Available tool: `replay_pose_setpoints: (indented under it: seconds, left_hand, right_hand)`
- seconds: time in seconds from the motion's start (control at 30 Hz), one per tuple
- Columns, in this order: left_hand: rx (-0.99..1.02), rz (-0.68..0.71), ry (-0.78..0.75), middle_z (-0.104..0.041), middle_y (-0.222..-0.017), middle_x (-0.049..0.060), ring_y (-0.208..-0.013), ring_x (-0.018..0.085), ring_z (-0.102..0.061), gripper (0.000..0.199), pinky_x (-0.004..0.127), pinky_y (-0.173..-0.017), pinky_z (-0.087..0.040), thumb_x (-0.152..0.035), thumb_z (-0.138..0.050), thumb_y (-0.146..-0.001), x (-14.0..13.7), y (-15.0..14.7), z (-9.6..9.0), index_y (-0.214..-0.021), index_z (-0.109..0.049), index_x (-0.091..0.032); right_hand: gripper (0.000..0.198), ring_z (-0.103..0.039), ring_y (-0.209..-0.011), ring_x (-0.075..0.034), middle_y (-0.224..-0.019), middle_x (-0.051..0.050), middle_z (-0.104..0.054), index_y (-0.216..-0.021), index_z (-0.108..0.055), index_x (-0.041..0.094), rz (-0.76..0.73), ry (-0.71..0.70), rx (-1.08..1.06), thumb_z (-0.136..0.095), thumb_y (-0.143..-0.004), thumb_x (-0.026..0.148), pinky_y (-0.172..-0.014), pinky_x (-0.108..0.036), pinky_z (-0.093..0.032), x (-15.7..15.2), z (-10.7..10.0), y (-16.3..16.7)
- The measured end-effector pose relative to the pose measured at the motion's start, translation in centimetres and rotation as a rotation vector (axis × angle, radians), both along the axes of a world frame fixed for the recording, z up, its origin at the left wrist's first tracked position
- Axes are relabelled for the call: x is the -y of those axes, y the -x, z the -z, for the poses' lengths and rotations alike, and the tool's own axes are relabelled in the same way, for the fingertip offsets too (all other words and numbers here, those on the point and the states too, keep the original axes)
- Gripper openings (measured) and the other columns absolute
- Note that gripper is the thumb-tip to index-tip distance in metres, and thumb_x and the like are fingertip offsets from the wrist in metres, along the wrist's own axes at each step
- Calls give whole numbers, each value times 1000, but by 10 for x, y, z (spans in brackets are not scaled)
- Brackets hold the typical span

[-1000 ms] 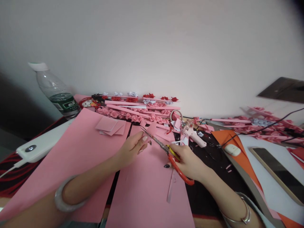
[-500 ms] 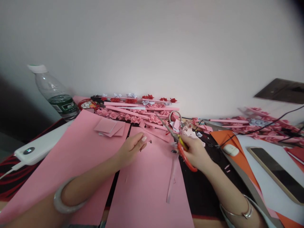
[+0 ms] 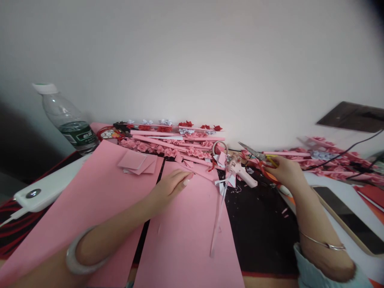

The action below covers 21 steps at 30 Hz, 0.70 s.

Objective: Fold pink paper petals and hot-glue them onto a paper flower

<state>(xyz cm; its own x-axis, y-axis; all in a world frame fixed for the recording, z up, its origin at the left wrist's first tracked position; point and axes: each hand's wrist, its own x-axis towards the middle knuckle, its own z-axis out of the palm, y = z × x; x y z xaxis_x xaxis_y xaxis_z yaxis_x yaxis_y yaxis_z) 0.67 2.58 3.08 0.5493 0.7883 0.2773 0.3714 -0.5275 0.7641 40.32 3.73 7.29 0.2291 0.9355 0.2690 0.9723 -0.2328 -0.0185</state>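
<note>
My right hand (image 3: 286,173) is closed around the red-and-yellow handles of a pair of scissors (image 3: 253,152), whose blades point up and left toward the wall. Over a pink paper sheet (image 3: 192,240), my left hand (image 3: 171,187) has its fingers pressed together. Something tiny may be between the fingertips, but it is too small to name. Between the hands lies a pale pink glue gun (image 3: 244,175), with a long clear stick (image 3: 217,228) reaching down across the sheet's right side. Small pink paper squares (image 3: 136,162) lie stacked left of my left hand.
Pink paper-flower stems (image 3: 168,150) line the wall, with more flowers (image 3: 330,154) at right. A tape roll (image 3: 220,148) stands beside them. A water bottle (image 3: 70,120) and white device (image 3: 51,184) are at left, a phone (image 3: 349,220) at right. Paper scraps dot the black mat (image 3: 261,232).
My right hand has carried the scissors right, away from the glue gun, uncovering it. My left hand has shifted slightly right and turned, fingertips now pointing right.
</note>
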Motion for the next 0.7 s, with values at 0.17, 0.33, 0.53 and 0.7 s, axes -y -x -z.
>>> replay_pose_setpoints:
  seconds: [0.17,0.33,0.53,0.7]
  left_hand:
    - [-142,-43,-2,-58,-99,5,-90,20,-54,28,31,-79,-41,-39,-36,-92,2,-1,-3,-105,-50,-18]
    - [-315,-56,42,-56,-78,1,-71,19,-54,28,28,-63,-37,-41,-34,-92,3,-2,-4,-105,-47,-20]
    - [-408,-37,-11,-53,-72,0,-66,19,-51,23,26,-57,-32,-35,-32,-91,5,-2,-4,-98,-47,-19]
    - [-380,24,-26,-54,-72,0,-63,17,-51,19,25,-58,-32,-31,-31,-90,6,-2,-6,-91,-46,-19]
  right_hand:
    - [36,-64,-84,-29,-93,-12,-70,-107,-65,20,-49,-1,28,-53,-78,36,-62,-32,-43,-7,14,-4]
    - [35,-61,-95,-29,-101,-14,-68,-107,-64,14,-137,-89,77,-49,-76,22,-77,-35,-45,-19,34,-14]
    - [37,-61,-92,-28,-98,-14,-69,-102,-66,11,-244,-186,92,-47,-70,15,-80,-38,-46,-29,52,-27]
    - [36,-60,-94,-29,-99,-17,-67,-102,-65,8,-255,-249,88,-48,-71,15,-82,-40,-46,-23,45,-18]
